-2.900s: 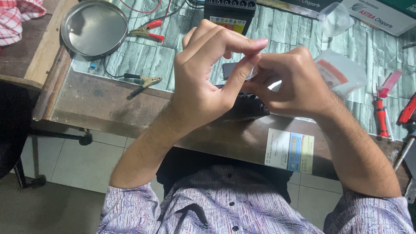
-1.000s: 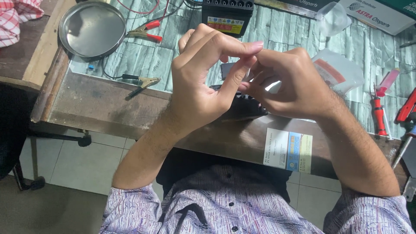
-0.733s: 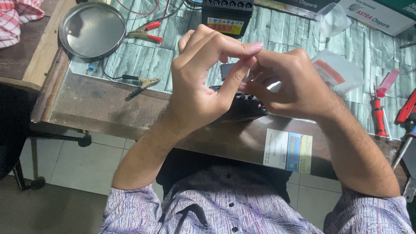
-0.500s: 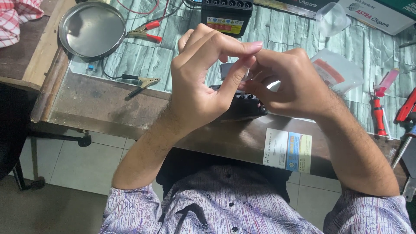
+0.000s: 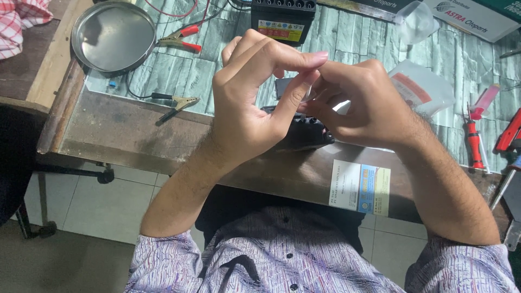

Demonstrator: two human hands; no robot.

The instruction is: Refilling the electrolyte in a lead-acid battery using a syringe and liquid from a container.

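Both hands are raised close to the camera above the bench. My left hand (image 5: pixel 249 103) has thumb and forefinger pinched together, their tips meeting the fingers of my right hand (image 5: pixel 363 106). My right hand is curled into a loose fist around a small piece, of which only a pale sliver (image 5: pixel 342 107) shows between the fingers. Below the hands a black device (image 5: pixel 306 133) lies on the bench, mostly hidden. A small grey rectangular part (image 5: pixel 282 87) shows behind the left fingers.
On the bench (image 5: pixel 130 135) are a round metal dish (image 5: pixel 113 37) at far left, red-handled clips (image 5: pixel 182 38), a yellowish clip on a black lead (image 5: pixel 176 104), a black battery (image 5: pixel 282 19), clear plastic bags (image 5: pixel 423 87), and red-handled screwdrivers (image 5: pixel 475 144) on the right.
The hands have barely moved; the fingertips stay pressed together and only shift slightly within the pinch.
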